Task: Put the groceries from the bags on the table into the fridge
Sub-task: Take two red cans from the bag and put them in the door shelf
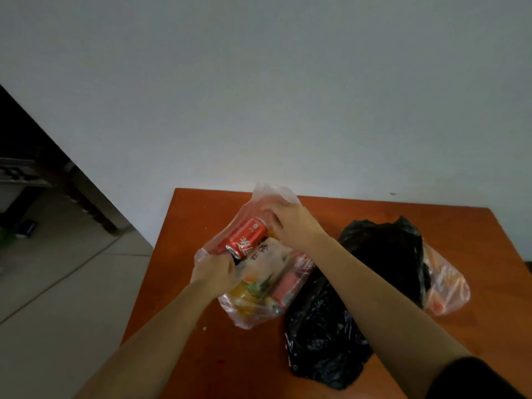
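On the tabletop (201,355) a clear bag (250,315) lies open, and a red can (244,239) lies on its side at the bag's mouth, on top of a white packet (266,259) and beside a second can (286,285) deeper in. The left hand (214,273) has its fingers (230,264) curled, pinching the bag's near rim just by the can's top end. The right hand (288,220) is curled into the far film at the can's base; it is blurred there, so it may be touching the can too. A full can should feel heavy for its size, rigid and smooth, likely to roll or slip, so the best hold is around its middle with the whole hand. The thin film is soft and clingy and wants holding back. A black bag (359,298) lies to the right.
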`<state>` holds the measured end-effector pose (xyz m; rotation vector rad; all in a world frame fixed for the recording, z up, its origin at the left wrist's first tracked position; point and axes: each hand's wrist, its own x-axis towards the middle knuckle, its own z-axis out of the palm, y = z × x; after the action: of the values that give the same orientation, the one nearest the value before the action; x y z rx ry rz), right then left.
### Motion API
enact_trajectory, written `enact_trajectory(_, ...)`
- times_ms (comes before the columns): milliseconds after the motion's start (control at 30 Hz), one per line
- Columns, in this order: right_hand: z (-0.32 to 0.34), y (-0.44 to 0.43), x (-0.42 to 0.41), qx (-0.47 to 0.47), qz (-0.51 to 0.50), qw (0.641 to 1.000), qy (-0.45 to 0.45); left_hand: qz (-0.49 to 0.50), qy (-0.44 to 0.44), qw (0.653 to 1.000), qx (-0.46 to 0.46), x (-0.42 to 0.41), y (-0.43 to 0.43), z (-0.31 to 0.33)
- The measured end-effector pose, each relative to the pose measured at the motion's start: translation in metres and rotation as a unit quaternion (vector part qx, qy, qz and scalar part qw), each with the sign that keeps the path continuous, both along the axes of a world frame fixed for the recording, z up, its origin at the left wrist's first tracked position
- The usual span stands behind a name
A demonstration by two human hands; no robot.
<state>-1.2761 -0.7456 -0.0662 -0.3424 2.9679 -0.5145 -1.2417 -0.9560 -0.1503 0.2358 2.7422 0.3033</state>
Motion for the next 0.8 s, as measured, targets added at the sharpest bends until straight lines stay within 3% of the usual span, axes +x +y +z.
enact_trajectory(133,-0.034,-0.006,-0.011,0.112,0.072,0.984,-0.119,0.025,0.019,0.999,0.014,-0.003,-0.001,-0.011)
enact_trajectory(233,-0.054,0.008,-0.020,0.193,0.048,0.972,-0.129,0.017,0.063,0.998,0.016,-0.021,0.008,-0.010)
enact_trajectory(333,-0.079,0.022,-0.034,0.217,0.037,0.962,-0.159,-0.001,0.091,0.995,0.027,-0.047,0.024,-0.011)
enact_trajectory(600,-0.090,0.039,-0.031,0.243,0.059,0.949,-0.194,0.044,-0.014,0.999,0.028,-0.086,0.074,-0.040)
enact_trajectory(800,-0.096,0.036,-0.043,0.293,0.056,0.910,-0.287,0.122,-0.037,0.991,0.049,-0.082,0.080,-0.051)
